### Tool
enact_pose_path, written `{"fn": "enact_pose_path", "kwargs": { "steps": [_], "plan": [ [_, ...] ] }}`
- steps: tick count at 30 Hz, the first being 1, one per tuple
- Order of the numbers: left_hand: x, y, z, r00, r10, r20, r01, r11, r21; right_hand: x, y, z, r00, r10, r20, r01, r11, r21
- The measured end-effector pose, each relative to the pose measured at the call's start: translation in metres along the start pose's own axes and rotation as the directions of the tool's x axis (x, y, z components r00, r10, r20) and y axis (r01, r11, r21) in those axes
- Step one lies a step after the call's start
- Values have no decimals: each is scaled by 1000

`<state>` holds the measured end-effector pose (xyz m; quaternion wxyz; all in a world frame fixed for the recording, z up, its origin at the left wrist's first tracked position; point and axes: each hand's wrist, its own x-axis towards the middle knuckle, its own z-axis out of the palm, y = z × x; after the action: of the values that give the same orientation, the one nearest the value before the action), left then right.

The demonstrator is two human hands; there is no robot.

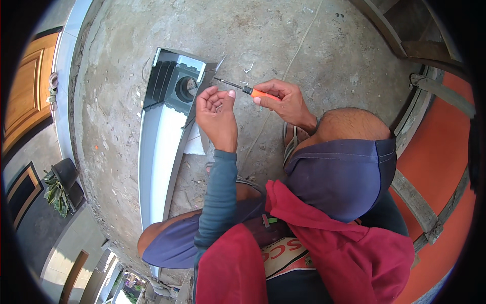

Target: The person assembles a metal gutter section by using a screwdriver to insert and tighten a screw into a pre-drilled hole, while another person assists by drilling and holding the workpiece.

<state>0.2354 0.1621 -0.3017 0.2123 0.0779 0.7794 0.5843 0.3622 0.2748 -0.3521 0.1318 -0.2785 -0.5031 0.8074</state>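
My right hand (pixel 287 101) grips the orange handle of a screwdriver (pixel 264 96), whose dark shaft points to the left. Just left of it, my left hand (pixel 217 114) is raised with curled fingers and the thumb beside them; whatever they hold, if anything, is too small to make out. Below and beyond that hand lies a long rain gutter (pixel 164 147), pale inside, running from the far end back past my left knee. A dark grey outlet piece (pixel 162 83) with a round hole sits at the gutter's far end, near my left fingers.
Small metal bits (pixel 248 67) lie on the rough concrete floor (pixel 253 30) beyond my hands. A thin cord (pixel 302 40) crosses it. A white piece (pixel 195 144) rests against the gutter's right side. At the right stands a wooden frame (pixel 417 202); a potted plant (pixel 59 190) is far left.
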Motion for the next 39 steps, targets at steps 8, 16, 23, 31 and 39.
{"fn": "enact_pose_path", "kwargs": {
  "steps": [8,16,23,31,39],
  "plan": [
    [41,14,-25,816,566,117,-479,548,686,5,-1,12,998,-64,-1,63,995,-77],
    [51,17,-27,876,464,132,-430,628,649,6,3,13,996,-83,-18,81,991,-102],
    [53,13,-25,880,460,122,-426,645,634,7,3,16,996,-84,-16,82,989,-126],
    [58,-1,-25,823,544,160,-514,595,618,6,1,20,986,-162,-32,154,971,-181],
    [59,-4,-26,785,591,185,-562,555,613,5,-15,12,967,-251,-33,212,875,-434]
  ]
}}
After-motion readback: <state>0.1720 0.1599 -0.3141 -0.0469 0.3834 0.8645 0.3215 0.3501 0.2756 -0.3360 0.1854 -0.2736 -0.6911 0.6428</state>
